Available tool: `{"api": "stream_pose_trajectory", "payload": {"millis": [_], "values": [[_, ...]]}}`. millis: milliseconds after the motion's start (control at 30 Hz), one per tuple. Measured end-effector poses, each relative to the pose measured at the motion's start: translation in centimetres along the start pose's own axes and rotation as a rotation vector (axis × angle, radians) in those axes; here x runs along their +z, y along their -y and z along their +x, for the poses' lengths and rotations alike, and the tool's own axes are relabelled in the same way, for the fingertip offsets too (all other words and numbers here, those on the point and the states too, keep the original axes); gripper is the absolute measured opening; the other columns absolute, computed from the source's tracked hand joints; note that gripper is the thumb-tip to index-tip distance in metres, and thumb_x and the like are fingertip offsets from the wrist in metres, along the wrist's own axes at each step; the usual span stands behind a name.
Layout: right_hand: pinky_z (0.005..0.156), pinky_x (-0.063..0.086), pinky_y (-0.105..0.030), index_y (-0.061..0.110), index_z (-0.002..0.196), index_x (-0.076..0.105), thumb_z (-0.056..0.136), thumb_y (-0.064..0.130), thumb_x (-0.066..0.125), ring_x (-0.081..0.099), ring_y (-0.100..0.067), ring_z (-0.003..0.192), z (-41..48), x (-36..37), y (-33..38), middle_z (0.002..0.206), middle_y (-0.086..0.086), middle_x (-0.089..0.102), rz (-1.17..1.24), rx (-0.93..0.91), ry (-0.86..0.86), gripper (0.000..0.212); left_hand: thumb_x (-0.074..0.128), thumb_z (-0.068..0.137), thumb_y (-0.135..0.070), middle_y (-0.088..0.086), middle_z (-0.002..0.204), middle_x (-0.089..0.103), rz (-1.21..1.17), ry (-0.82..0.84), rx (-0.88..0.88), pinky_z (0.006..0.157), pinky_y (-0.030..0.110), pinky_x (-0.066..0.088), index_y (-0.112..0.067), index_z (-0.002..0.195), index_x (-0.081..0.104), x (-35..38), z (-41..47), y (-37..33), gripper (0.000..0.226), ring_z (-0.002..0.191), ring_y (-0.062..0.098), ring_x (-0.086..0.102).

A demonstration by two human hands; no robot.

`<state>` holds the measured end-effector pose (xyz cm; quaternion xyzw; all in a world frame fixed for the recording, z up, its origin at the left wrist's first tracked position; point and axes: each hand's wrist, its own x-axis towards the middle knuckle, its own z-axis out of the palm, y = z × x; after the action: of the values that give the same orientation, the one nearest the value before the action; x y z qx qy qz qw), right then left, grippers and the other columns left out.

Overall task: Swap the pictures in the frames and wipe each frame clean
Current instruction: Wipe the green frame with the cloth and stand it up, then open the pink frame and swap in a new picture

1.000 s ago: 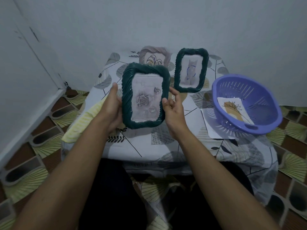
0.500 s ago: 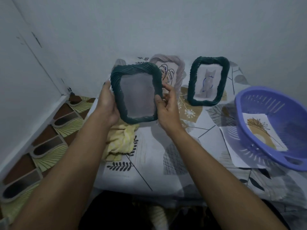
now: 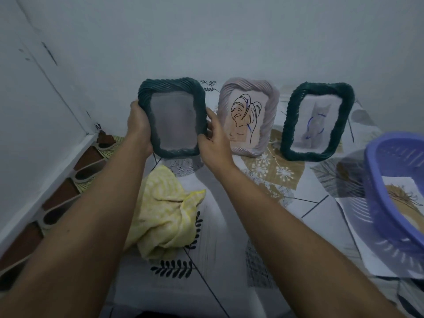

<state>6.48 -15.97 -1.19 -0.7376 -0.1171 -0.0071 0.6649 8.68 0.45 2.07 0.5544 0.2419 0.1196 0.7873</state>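
Observation:
I hold a dark green rope-edged frame upright at the table's far left, its glass looking grey and blurred. My left hand grips its left edge and my right hand grips its right edge and lower corner. To its right a pale pink frame with a line-drawn leaf picture stands against the wall. Further right stands a second dark green frame with a faint cat picture. A crumpled yellow cloth lies on the table below the held frame.
A purple plastic basket at the right edge holds a loose picture and sits on a white sheet. The patterned tablecloth covers the small table. A wall corner and tiled floor lie to the left.
My hands have carried the green frame away from me and to the left, setting it upright beside the pink frame. The view has tilted closer to the table.

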Motion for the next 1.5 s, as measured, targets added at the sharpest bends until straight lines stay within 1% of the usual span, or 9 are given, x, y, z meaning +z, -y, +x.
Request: {"api": "stream_pose_trajectory", "payload": {"millis": [267,400,567,667,833,1033,1200,1333,1500], "values": [[0.107,0.046,-0.037,0.031,0.156,0.026,0.090,0.000,0.048,0.056,-0.009,0.116,1.5,1.8,-0.5,0.129,0.014,0.057,-0.029,0.033,0.065,0.077,0.024,0.097,-0.043,0.016,0.108,0.071,0.098,-0.085,-0.024,0.081,0.055,0.057,-0.016,0.117,0.070,-0.4,3.3,-0.7,0.057,0.101,0.032,0.067],[0.091,0.048,-0.023,0.031,0.158,0.018,0.093,0.001,0.050,0.057,-0.007,0.099,1.9,2.0,-0.7,0.113,0.018,0.057,-0.046,0.064,0.106,0.078,0.024,0.096,-0.044,0.015,0.108,0.072,0.158,-0.082,-0.034,0.081,0.052,0.058,-0.016,0.120,0.069,-0.8,4.3,-1.1,0.058,0.101,0.031,0.067],[0.103,0.047,-0.036,0.030,0.159,0.008,0.093,0.005,0.053,0.054,-0.014,0.109,2.3,2.3,-0.3,0.130,0.007,0.053,-0.099,0.095,0.134,0.084,0.023,0.098,-0.045,0.016,0.108,0.072,0.192,-0.045,-0.071,0.079,0.049,0.059,-0.015,0.125,0.067,-0.7,4.7,-1.3,0.060,0.099,0.031,0.068],[0.097,0.048,-0.034,0.030,0.159,0.004,0.093,0.005,0.051,0.055,-0.016,0.105,2.3,2.2,-0.1,0.143,-0.001,0.051,-0.139,0.122,0.142,0.085,0.020,0.099,-0.047,0.014,0.107,0.072,0.193,-0.033,-0.087,0.076,0.043,0.059,-0.016,0.122,0.068,-0.3,4.8,-1.2,0.061,0.097,0.030,0.068],[0.085,0.042,-0.024,0.029,0.159,0.004,0.092,0.005,0.052,0.053,-0.013,0.099,2.2,2.5,0.0,0.140,-0.002,0.054,-0.164,0.131,0.126,0.086,0.018,0.099,-0.048,0.013,0.109,0.072,0.193,-0.050,-0.080,0.077,0.043,0.058,-0.018,0.120,0.068,-0.3,5.3,-1.0,0.062,0.098,0.029,0.068],[0.088,0.050,-0.034,0.034,0.159,0.001,0.091,0.006,0.052,0.058,-0.021,0.097,2.1,2.2,0.4,0.120,0.002,0.054,-0.186,0.162,0.159,0.089,0.018,0.096,-0.051,0.012,0.113,0.067,0.163,-0.150,-0.057,0.089,0.045,0.055,-0.017,0.116,0.064,-0.2,4.9,-0.5,0.060,0.099,0.029,0.064],[0.085,0.047,-0.036,0.034,0.157,-0.004,0.089,0.011,0.052,0.057,-0.024,0.101,2.1,2.3,0.7,0.139,-0.008,0.055,-0.211,0.215,0.184,0.091,0.019,0.080,-0.064,0.011,0.127,0.062,0.197,-0.295,-0.031,0.097,0.052,0.050,-0.016,0.132,0.058,-1.5,7.1,0.6,0.081,0.109,0.033,0.060],[0.112,0.038,-0.045,0.023,0.159,0.001,0.089,0.013,0.054,0.042,-0.028,0.136,1.2,2.0,1.6,0.157,-0.005,0.034,-0.225,0.205,0.176,0.089,0.021,0.097,-0.051,0.013,0.142,0.051,0.335,-0.442,0.076,0.107,0.045,0.040,-0.009,0.140,0.049,0.0,3.9,0.2,0.067,0.125,0.032,0.050],[0.095,0.043,-0.033,0.015,0.147,0.034,0.088,0.004,0.053,0.053,-0.024,0.115,-1.2,1.1,3.5,0.128,-0.004,0.053,-0.141,0.155,0.117,0.063,0.041,0.099,-0.032,0.014,0.141,0.045,0.655,-0.546,0.373,0.100,0.037,0.034,-0.008,0.131,0.049,0.2,0.5,0.7,0.041,0.128,0.032,0.040]]}}
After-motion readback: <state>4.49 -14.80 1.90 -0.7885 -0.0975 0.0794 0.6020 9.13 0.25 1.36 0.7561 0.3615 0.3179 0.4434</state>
